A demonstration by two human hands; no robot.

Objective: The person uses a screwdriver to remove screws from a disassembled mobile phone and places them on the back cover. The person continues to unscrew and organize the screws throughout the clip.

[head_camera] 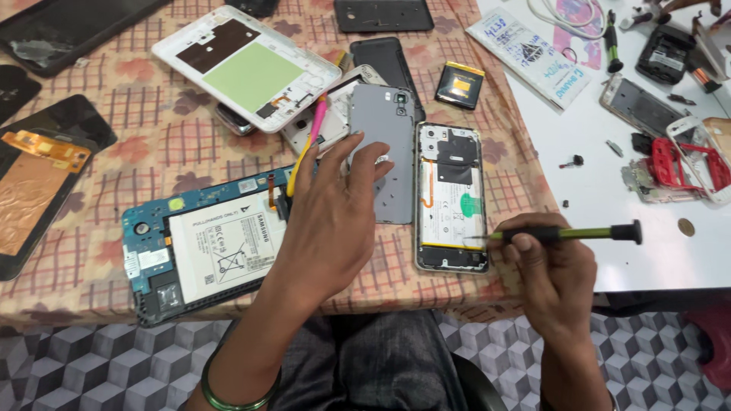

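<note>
On the bench (114, 297), checked cloth left, white surface right: a white and blue flat package (531, 55) lies slanted at top right on the white part, printed side up. A small black battery with a yellow label (460, 84) sits on the cloth just left of it. Opened tablet (199, 251) at lower left, blue frame, big white battery label with black print and a crossed-bin symbol. White tablet back (247, 65) at top, pale green rectangle plus a dark patch. Opened phone (451, 196) lies upright centre-right, white battery with a green round sticker and an orange flex strip. Grey back cover (390, 137) sits just beside it on the left, touching or nearly so. Left hand (331, 221) is released, fingers spread, fingertips resting on the grey back cover; a pink and yellow tool (308, 148) sticks out from behind it. Right hand (552, 270) is clenched around a green and black screwdriver (567, 234), held roughly level, thin tip on the lower right edge of the opened phone, black cap pointing right. Red phone frame (681, 164) far right.
</note>
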